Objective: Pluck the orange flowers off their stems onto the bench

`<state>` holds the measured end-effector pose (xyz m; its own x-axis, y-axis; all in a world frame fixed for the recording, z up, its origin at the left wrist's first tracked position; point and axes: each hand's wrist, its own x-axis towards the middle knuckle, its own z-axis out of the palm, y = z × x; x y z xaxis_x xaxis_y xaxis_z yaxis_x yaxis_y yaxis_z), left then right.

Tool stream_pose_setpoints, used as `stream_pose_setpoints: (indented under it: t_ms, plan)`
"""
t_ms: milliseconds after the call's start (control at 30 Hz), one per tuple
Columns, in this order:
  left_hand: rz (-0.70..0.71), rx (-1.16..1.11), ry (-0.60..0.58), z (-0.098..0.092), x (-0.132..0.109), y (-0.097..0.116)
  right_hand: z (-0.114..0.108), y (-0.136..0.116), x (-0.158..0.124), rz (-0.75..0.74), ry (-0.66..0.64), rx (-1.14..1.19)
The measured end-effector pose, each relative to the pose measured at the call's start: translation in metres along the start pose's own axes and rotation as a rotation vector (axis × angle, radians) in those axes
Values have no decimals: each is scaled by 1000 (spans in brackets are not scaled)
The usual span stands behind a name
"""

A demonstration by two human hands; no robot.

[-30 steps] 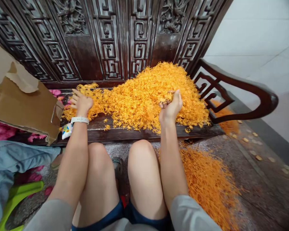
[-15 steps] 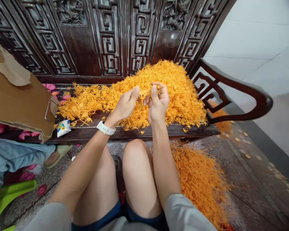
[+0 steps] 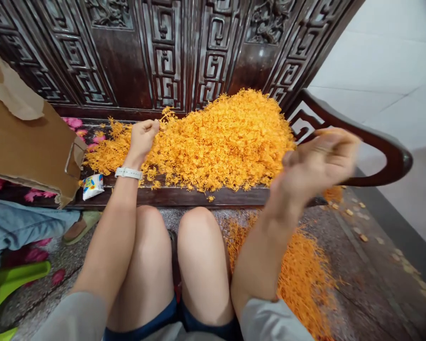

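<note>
My left hand (image 3: 142, 137), with a white watch band on its wrist, is raised over the left part of the heap. Its fingers pinch a small yellow-orange plastic flower piece (image 3: 166, 114) that sticks out past the fingertips. Out to the right, in front of the bench's armrest, my right hand (image 3: 321, 158) is blurred by motion. Its fingers look curled; what they hold, if anything, cannot be made out. Between the hands, a large heap of yellow-orange plastic flower pieces (image 3: 230, 142) lies on the dark wooden bench (image 3: 230, 195).
A cardboard box (image 3: 31, 137) and a small white packet (image 3: 93, 186) sit on the bench's left. Thin orange plastic stems (image 3: 301, 274) pile on the floor at right. The carved armrest (image 3: 394, 161) curves outward. Another person's jeans leg (image 3: 28, 225) and a green plastic object (image 3: 14, 284) are lower left.
My hands were together over the heap and are now far apart. The left went left with a flower piece; the right swung right toward the armrest. The view shifted slightly.
</note>
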<state>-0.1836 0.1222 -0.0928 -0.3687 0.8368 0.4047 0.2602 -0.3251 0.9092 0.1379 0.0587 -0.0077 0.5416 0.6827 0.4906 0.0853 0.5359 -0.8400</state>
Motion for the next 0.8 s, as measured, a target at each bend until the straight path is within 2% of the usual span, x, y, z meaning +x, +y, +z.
stream_pose_setpoints:
  t_ms: [33, 100, 133, 167, 200, 233, 300, 367, 400, 500, 567, 667, 800]
  plan:
    - [-61, -36, 39, -3, 3, -7, -10, -14, 3, -50, -66, 104]
    - [-138, -104, 30, -4, 6, -13, -21, -29, 7, -96, -355, 339]
    - [-147, -127, 9, -2, 6, -12, -21, -28, 7, -80, -478, 433]
    - [-140, -143, -11, 1, 6, -10, -17, -21, 7, -42, -543, 489]
    - [-123, -154, -26, 5, 4, -6, -10, -8, 7, 15, -545, 484]
    - [-104, -163, -37, 9, 3, -2, 0, 8, 5, 85, -483, 412]
    - [-81, -183, -55, 17, -1, 6, 23, 47, -1, 247, -369, 69]
    - [-80, -220, -84, 24, -5, 13, 43, 80, -11, 270, -299, -208]
    - [-83, -236, -112, 28, -7, 17, 50, 90, -18, 279, -343, -236]
    - [-53, -229, -254, 43, -15, 25, 66, 100, -40, 278, -609, -93]
    - [9, -192, -372, 54, -20, 29, 73, 97, -52, 234, -712, -10]
    - [68, -157, -484, 65, -25, 31, 78, 96, -58, 189, -675, 7]
    - [10, -173, -526, 67, -24, 27, 75, 107, -51, 216, -591, 35]
